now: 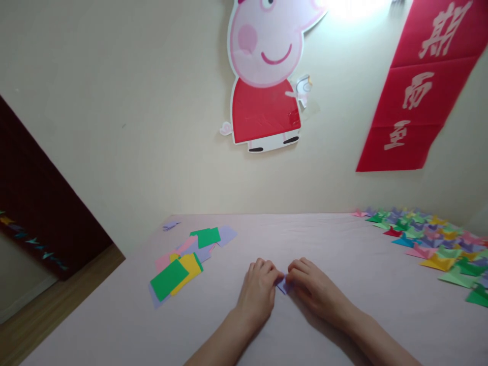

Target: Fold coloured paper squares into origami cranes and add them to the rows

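Lilac paper, pinched from both sides. Fingers [275, 275] of my left hand [258, 291] and my right hand [309, 284] are curled shut on one small lilac folded paper piece [284, 286], fingertips meeting over it.
- Piece lies low on the pale pink surface [343, 325], straight ahead of me and close in. Only a corner shows between the fingertips; its exact shape I cannot tell.
- Both hands rest knuckles up, wrists down on the surface. My reading: the hard top backs the paper, so a press from above lands flat, and two hands stop it sliding.
- Left of the hands, near but not touching: loose stack of flat paper squares [190, 254], green, yellow, pink and lilac, overlapping. Probably kept there for an easy left-hand reach.
- One stray lilac scrap [171, 224] sits apart at the far left edge.
- Right, well apart, along the back and right edge: spread of small folded paper shapes in many colours [434, 236], lying side by side, out of the hands' way.
- Beyond the surface, on the cream wall: pink cartoon pig cut-out in a red dress [267, 81] and a red paper banner with pale characters [419, 91].
- Far left: dark red panel [41, 203], wooden floor [53, 305] below it.
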`<state>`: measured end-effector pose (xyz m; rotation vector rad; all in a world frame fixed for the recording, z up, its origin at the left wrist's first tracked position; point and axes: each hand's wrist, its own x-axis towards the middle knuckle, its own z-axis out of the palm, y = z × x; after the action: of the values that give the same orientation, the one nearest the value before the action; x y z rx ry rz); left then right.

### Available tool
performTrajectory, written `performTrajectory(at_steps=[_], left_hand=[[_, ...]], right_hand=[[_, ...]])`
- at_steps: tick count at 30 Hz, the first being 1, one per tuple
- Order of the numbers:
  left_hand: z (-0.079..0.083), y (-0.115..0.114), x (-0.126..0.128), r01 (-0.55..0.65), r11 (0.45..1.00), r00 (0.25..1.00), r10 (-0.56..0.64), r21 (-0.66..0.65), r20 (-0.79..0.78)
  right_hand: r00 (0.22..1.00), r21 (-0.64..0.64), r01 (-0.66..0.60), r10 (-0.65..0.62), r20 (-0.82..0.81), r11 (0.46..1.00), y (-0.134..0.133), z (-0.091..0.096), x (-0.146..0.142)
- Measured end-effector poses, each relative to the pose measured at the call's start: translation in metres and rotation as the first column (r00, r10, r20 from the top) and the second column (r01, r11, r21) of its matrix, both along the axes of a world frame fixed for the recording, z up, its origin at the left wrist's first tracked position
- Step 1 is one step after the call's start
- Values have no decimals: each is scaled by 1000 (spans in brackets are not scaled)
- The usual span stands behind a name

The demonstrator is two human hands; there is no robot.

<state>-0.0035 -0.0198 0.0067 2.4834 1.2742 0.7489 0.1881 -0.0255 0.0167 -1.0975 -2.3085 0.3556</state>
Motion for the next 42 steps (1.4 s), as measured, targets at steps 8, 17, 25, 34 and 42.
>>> performTrajectory(at_steps=[8, 17, 25, 34, 42], left_hand=[[10, -4, -2, 31, 999, 997, -31, 8, -76], [13, 9, 1, 83, 996, 986, -77, 30, -147], [6, 23, 11, 131, 984, 976, -106, 121, -192], [-1, 30, 18, 80, 994, 988, -69, 80, -137], [-3, 27, 13, 30, 999, 999, -30, -18, -41]], right_hand=[[984, 136, 16, -40, 172, 991, 8, -8, 1], [996, 33, 69, -70, 51, 997, 6, -10, 3], [986, -178, 93, -115, -118, 980, 18, -12, 14], [978, -313, 93, -146, -150, 945, 26, -16, 18], [983, -416, 80, -141, -119, 906, 33, -7, 14]])
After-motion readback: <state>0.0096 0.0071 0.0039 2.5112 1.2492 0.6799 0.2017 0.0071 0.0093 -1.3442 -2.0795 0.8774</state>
